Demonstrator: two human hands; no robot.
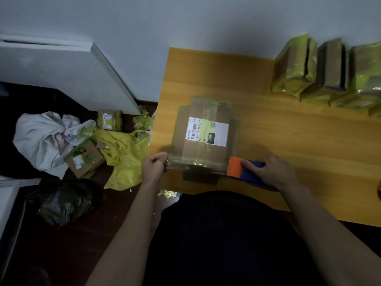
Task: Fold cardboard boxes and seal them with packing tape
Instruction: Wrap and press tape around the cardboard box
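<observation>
- 1 cardboard box [206,137] sits flat on the wooden table [288,137], near its left edge, and we take it as our landmark; a white shipping label [208,131] lies on its top face.
- We judge the step in hand to be sealing: a strip of clear packing tape [195,163] runs across the near edge of the box, from our left hand over to the dispenser.
- Our left hand [154,168] hovers just off the box's near left corner, fingers curled, pinching the free end of the tape between thumb and fingertips.
- Our right hand [274,172] lies at the box's near right corner, fingers wrapped over the blue and orange tape dispenser [245,171], which touches the box.
- Other clear bands already cross the top of the box, so we judge the sealing to be well along.
- We think the next move calls for pressing this strip down along the near edge, then cutting it at the dispenser; the tape must stay taut so that it does not wrinkle or stick to itself.
- Beyond the box, to the far right, 3 or more parcels wrapped in yellow-green tape [325,73] stand by the wall.
- Left of the box, down on the floor, lie bags, yellow wrapping and 2 small boxes.
</observation>
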